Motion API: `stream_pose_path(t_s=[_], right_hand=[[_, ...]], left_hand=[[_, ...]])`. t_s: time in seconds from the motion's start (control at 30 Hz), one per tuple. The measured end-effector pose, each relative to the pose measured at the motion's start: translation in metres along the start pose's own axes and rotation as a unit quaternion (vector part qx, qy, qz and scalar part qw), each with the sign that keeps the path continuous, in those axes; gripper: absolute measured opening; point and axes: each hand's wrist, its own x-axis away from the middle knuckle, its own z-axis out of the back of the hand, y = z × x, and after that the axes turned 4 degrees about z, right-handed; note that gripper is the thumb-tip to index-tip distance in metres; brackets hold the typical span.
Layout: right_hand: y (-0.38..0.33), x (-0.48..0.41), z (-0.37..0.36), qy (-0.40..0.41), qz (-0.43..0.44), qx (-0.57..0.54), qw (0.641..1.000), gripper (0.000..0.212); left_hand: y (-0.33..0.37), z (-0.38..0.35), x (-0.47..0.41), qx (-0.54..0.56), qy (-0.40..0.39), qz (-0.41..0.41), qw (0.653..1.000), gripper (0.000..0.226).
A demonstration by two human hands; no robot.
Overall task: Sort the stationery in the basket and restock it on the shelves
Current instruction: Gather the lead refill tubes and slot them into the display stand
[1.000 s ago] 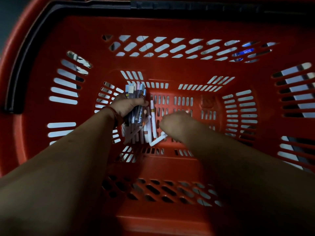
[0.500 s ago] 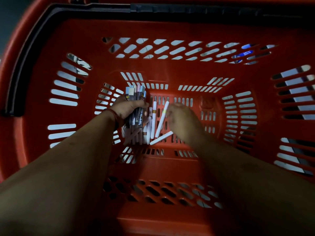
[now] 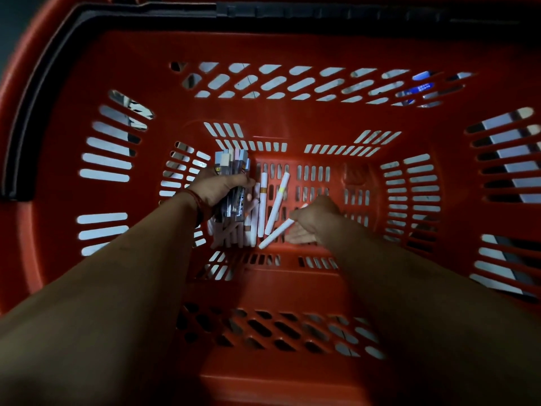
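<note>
Both my arms reach deep into a red slotted shopping basket [image 3: 292, 48]. My left hand [image 3: 221, 190] grips an upright bundle of dark pens with pale caps [image 3: 232, 171]. Several white pens lie loose on the basket floor: a pile [image 3: 234, 232] under the left hand, one upright pen [image 3: 263, 200] and one slanted pen [image 3: 278, 203] beside it. My right hand [image 3: 314, 218] pinches the end of another white pen [image 3: 276, 233] that points down-left.
The basket's black handle [image 3: 35, 92] runs along the top and left rim. Slotted red walls close in on all sides. Through the far-right slots a blue item [image 3: 418, 89] shows outside the basket.
My right hand moved from the middle pens down and to the right and took hold of the low slanted white pen. My left hand kept its bundle in place.
</note>
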Motion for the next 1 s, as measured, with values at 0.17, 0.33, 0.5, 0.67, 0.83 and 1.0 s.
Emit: stream_pose_path(t_s=[0.17, 0.33, 0.5, 0.67, 0.83, 1.0], right_hand=[[-0.009, -0.004, 0.002, 0.065, 0.11, -0.048, 0.991, 0.02], [-0.009, -0.002, 0.002, 0.047, 0.201, -0.092, 0.974, 0.038], [-0.009, 0.001, -0.006, -0.057, 0.239, -0.021, 0.969, 0.061], [-0.015, -0.002, -0.004, -0.095, 0.227, -0.02, 0.969, 0.052], [-0.035, 0.002, 0.008, -0.157, 0.19, 0.028, 0.969, 0.061], [-0.062, 0.016, 0.036, -0.126, 0.233, 0.133, 0.955, 0.042]], left_hand=[[0.0, 0.004, -0.004, -0.019, 0.013, -0.004, 1.0, 0.034], [0.001, 0.008, -0.007, -0.046, 0.045, -0.017, 0.998, 0.038], [0.003, 0.005, -0.003, -0.04, 0.025, -0.013, 0.999, 0.046], [0.011, 0.001, 0.001, -0.074, 0.018, -0.007, 0.997, 0.033], [0.033, -0.004, 0.004, -0.167, 0.001, -0.019, 0.986, 0.026], [0.064, -0.016, 0.01, -0.272, -0.054, 0.034, 0.96, 0.06]])
